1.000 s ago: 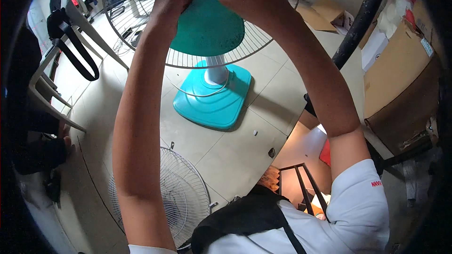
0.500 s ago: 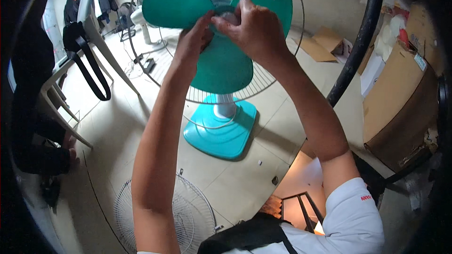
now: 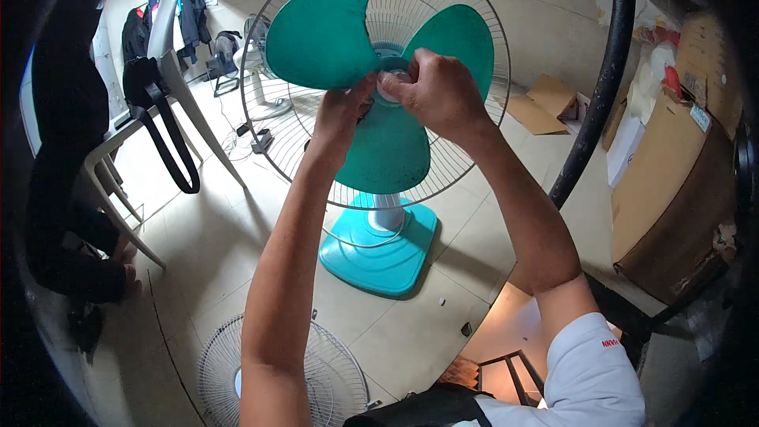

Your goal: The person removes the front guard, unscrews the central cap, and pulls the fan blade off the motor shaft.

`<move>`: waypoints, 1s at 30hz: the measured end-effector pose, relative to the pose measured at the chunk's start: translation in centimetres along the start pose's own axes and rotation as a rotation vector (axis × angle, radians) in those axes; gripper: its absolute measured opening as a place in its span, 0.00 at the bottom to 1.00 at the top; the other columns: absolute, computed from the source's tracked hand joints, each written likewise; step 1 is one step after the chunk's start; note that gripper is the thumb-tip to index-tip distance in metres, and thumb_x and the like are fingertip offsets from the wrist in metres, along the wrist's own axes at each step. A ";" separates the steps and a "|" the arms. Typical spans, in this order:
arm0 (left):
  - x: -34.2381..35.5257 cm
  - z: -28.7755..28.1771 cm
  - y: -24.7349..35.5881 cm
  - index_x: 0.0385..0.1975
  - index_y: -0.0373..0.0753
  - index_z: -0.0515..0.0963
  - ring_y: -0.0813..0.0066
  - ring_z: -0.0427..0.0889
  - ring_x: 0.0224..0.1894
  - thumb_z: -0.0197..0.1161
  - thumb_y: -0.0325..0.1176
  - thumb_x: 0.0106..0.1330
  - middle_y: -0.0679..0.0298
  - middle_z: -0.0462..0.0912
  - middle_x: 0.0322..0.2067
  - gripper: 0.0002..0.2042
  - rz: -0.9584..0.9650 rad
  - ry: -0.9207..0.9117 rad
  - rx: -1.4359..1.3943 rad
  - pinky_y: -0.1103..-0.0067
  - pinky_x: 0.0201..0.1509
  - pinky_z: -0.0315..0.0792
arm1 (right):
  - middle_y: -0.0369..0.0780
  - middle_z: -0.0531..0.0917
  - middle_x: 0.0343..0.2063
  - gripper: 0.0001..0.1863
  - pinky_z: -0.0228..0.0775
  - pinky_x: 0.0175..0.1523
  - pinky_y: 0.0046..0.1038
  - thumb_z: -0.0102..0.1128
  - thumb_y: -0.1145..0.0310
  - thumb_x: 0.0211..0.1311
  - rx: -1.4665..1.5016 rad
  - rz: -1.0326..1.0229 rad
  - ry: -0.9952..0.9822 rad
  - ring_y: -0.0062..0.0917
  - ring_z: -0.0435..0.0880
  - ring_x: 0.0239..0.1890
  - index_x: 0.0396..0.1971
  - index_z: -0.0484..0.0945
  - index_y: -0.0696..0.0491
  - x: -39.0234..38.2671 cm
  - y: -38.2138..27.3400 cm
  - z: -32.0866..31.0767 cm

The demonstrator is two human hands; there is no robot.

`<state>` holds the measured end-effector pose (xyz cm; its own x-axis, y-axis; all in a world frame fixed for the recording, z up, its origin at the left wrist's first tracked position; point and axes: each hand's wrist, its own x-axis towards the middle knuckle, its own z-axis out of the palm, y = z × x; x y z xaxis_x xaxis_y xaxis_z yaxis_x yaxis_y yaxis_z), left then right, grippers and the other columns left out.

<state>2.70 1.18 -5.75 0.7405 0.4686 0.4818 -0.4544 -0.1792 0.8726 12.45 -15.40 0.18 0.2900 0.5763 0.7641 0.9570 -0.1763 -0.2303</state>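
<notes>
A standing fan with three green blades [image 3: 387,154] faces me, its front open and its wire rear guard [image 3: 273,107] behind the blades. My right hand [image 3: 444,96] is closed at the centre, with thumb and fingers pinching the pale round hub cap [image 3: 390,88]. Just left of the hub, my left hand [image 3: 341,117] is closed around the inner part of a blade; some of its fingertips are hidden. The fan's short pole rises from a turquoise base [image 3: 379,257] on the tiled floor.
A detached wire fan guard [image 3: 340,364] lies on the floor beneath my left forearm. To the left, a plastic chair [image 3: 186,91] carries a black strap, with a person [image 3: 71,134] in dark clothes beside it. A black pole [image 3: 598,87] and cardboard boxes [image 3: 664,166] stand at right.
The fan and both hands sit lower in the view, as the view has shifted upward. My hands stay at the hub, and the blades look only slightly turned, if at all.
</notes>
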 end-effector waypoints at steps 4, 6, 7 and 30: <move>-0.7 1.9 0.7 0.49 0.44 0.78 0.85 0.75 0.35 0.64 0.53 0.73 0.73 0.79 0.37 0.19 0.081 0.067 -0.015 0.80 0.45 0.72 | 0.52 0.85 0.23 0.30 0.83 0.39 0.41 0.68 0.44 0.64 -0.029 -0.001 0.019 0.44 0.90 0.30 0.29 0.81 0.62 -0.2 0.1 0.0; -0.6 1.4 0.9 0.46 0.45 0.79 0.86 0.75 0.35 0.64 0.53 0.73 0.74 0.78 0.35 0.18 0.103 0.107 -0.008 0.81 0.44 0.72 | 0.53 0.85 0.23 0.30 0.83 0.38 0.41 0.68 0.44 0.64 -0.036 -0.005 0.029 0.44 0.90 0.30 0.30 0.82 0.62 -0.5 -0.4 -0.4; -0.4 0.7 0.7 0.47 0.44 0.79 0.85 0.76 0.36 0.64 0.54 0.73 0.73 0.80 0.37 0.19 0.075 0.076 0.043 0.81 0.45 0.72 | 0.53 0.85 0.24 0.28 0.82 0.37 0.41 0.68 0.46 0.65 -0.039 0.000 -0.008 0.44 0.90 0.30 0.32 0.82 0.63 -0.7 -0.7 -1.1; 0.7 -0.5 -0.4 0.44 0.41 0.81 0.85 0.70 0.33 0.62 0.55 0.73 0.73 0.79 0.34 0.20 0.062 0.018 0.103 0.81 0.38 0.64 | 0.55 0.85 0.35 0.25 0.85 0.38 0.40 0.68 0.54 0.67 -0.205 -0.379 0.200 0.44 0.90 0.35 0.47 0.74 0.61 -2.8 -0.5 0.6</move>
<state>3.17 2.00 -5.83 0.7031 0.4693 0.5342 -0.4449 -0.2958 0.8453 11.18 -16.45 -2.20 -0.1044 0.4689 0.8771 0.9694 -0.1491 0.1951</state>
